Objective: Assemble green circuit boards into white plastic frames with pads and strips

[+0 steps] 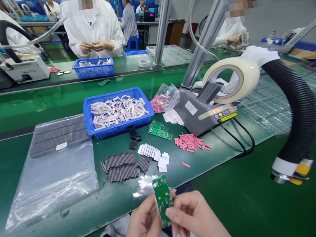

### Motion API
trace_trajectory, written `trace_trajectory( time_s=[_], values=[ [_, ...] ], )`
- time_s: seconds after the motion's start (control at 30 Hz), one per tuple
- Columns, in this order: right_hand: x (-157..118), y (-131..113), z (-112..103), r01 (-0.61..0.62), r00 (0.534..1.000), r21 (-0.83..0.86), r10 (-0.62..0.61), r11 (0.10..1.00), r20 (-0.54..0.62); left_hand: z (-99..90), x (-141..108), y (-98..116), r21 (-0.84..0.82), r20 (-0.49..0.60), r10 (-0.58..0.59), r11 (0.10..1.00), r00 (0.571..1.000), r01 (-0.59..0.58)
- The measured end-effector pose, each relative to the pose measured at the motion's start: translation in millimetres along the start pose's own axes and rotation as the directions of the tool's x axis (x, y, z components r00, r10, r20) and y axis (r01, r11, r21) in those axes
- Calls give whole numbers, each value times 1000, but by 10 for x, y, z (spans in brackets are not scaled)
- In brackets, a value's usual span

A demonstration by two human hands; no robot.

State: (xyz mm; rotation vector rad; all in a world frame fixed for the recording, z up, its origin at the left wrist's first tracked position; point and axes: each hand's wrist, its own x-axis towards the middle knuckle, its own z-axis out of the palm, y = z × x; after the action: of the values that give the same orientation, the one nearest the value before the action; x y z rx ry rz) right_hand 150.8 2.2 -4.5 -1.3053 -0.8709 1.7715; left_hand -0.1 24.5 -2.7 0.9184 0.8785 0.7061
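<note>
The left grip (137, 231) and right grip (196, 218) are clamping a green circuit board (163, 201) between them, pinching it from both sides.

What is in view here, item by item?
blue crate: one, blue, mid-bench, full of white parts
loose circuit boards: two, green, in front of crate
pink pads: many, pink, piled right of boards
stacked strips: many, dark grey, front of crate
tape dispenser: one, grey, right of crate
corrugated hose: one, black, far right
held circuit board: one, green, between hands
left hand: one, bare, on board
right hand: one, bare, on board
</note>
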Motion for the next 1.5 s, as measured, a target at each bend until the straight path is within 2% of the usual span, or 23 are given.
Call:
trace_trajectory(
  time_s=[0.13,0.3,0.43,0.53,0.63,0.77,0.83,0.97,1.07,1.2,1.37,1.5],
  values=[
    [-51,41,-11,-25,1000,6,25,1000,-16,41,-32,42,-3,-13,-2,1000,1000,2],
    [-99,59,-36,-62,998,21,62,998,19,108,-78,79,18,-36,4,1000,999,-4],
    [-110,88,-22,-88,996,41,87,995,21,105,-82,64,48,-15,4,999,1000,-3],
    [-109,134,-8,-81,997,61,81,995,4,59,-69,74,47,43,-25,999,999,23],
    [-109,172,0,-79,996,54,80,995,-28,-28,-60,111,21,139,-106,994,985,104],
    [-100,178,27,-90,993,32,92,995,-74,-112,-71,145,-131,286,-120,978,951,163],
    [-89,163,53,-94,989,25,97,995,-111,-92,-73,127,-194,262,-90,970,961,143],
    [-74,149,101,-139,972,-37,129,990,-198,14,-39,18,-191,98,-77,977,992,95],
    [-80,157,95,-91,965,-111,60,990,-255,45,-4,-55,-231,69,-89,967,994,103],
    [-85,121,64,76,974,-183,-112,980,-199,20,20,-64,-267,45,-82,959,996,91],
    [-41,99,79,292,921,-227,-337,929,-194,4,38,-22,-255,79,-36,965,996,56],
    [-6,119,92,364,897,-234,-407,901,-174,-30,52,44,-211,67,-10,977,998,24]
  ],
)
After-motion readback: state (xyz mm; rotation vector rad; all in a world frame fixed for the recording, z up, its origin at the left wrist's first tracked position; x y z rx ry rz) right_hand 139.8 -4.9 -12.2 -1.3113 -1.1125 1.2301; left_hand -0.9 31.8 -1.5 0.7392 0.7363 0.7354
